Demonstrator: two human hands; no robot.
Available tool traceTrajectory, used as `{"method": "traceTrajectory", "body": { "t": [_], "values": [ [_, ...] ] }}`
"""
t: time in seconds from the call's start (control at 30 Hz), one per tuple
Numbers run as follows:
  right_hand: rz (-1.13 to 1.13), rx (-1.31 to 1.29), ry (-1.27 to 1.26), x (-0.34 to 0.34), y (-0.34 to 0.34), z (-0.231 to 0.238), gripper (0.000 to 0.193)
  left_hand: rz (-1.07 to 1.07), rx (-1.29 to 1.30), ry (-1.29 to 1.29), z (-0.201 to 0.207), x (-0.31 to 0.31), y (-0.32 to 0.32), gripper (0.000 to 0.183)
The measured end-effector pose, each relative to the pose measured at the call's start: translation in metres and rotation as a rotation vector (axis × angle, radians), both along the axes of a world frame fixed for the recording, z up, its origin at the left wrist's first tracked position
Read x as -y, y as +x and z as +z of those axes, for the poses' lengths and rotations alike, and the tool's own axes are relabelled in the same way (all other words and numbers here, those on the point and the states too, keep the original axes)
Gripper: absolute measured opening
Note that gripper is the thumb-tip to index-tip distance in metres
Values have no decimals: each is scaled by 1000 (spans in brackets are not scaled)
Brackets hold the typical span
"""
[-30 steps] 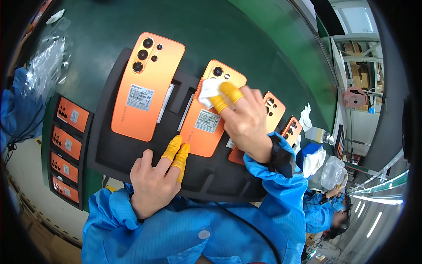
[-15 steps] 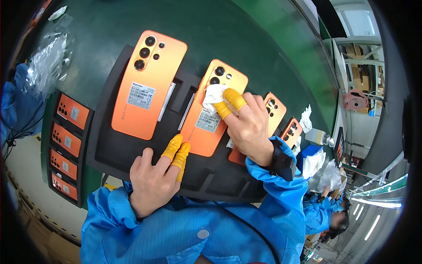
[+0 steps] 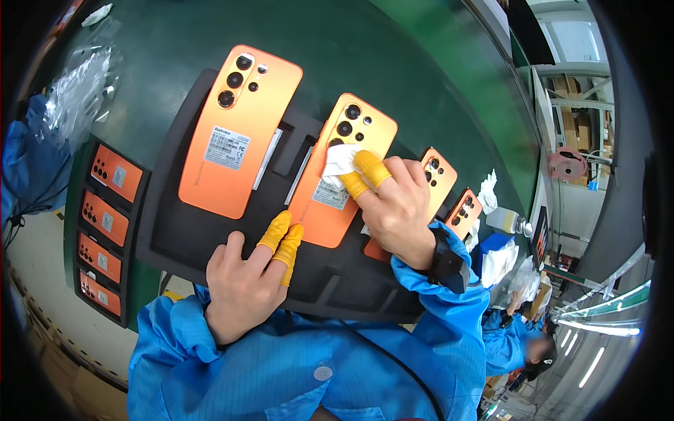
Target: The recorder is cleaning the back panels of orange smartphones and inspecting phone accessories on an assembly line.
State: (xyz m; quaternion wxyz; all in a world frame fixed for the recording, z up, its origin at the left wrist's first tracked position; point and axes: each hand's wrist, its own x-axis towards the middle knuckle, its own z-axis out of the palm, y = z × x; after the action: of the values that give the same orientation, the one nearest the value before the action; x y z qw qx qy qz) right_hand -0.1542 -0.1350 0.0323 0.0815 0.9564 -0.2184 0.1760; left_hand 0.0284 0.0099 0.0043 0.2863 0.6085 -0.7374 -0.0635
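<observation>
Several orange smartphones lie back up on a black tray before me. My right hand (image 3: 394, 203), with yellow finger cots on two fingers, pinches a folded white cloth (image 3: 340, 160). The cloth presses on the back of the second smartphone (image 3: 324, 226), just below its cameras, and hides part of its label. My left hand (image 3: 246, 284) also wears two yellow finger cots. Its fingers are stretched out, with the covered tips at that smartphone's lower left edge. To the left, another smartphone (image 3: 228, 184) rests in the tray with its cameras and white label showing.
The black tray (image 3: 168, 235) sits on a green tabletop (image 3: 337, 49). Two more smartphones (image 3: 462, 212) lie on the right, partly behind my hand. A second tray (image 3: 133, 231) of smartphones stands far left, below clear plastic bags (image 3: 77, 91). A bottle (image 3: 507, 220) stands at right; a co-worker (image 3: 509, 344) is beyond.
My right hand has slid the cloth slightly down the smartphone's back, so more of the cameras shows. My left hand has stayed in nearly the same place.
</observation>
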Motion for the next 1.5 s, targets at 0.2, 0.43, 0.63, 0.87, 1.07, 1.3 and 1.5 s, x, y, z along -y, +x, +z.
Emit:
{"method": "traceTrajectory", "body": {
  "t": [0.2,0.43,0.63,0.87,1.07,1.3,1.5],
  "values": [
    [-157,-68,-55,10,-10,13,20,-12,8,47,3,-2,2,9],
    [-80,-43,-68,11,-9,9,16,-25,-6,61,4,-1,2,15],
    [-84,-18,-46,16,-6,5,17,10,-5,2,2,1,0,9],
    [-115,-26,-74,17,-15,8,20,-2,9,10,1,0,1,9],
    [-158,-21,-41,29,-8,5,16,-14,1,24,0,-1,0,10],
    [-164,-55,-77,28,-11,10,19,-32,-5,40,4,0,3,16],
    [-153,-35,-83,28,-3,12,24,-9,-12,48,0,-2,3,29]
  ]
}}
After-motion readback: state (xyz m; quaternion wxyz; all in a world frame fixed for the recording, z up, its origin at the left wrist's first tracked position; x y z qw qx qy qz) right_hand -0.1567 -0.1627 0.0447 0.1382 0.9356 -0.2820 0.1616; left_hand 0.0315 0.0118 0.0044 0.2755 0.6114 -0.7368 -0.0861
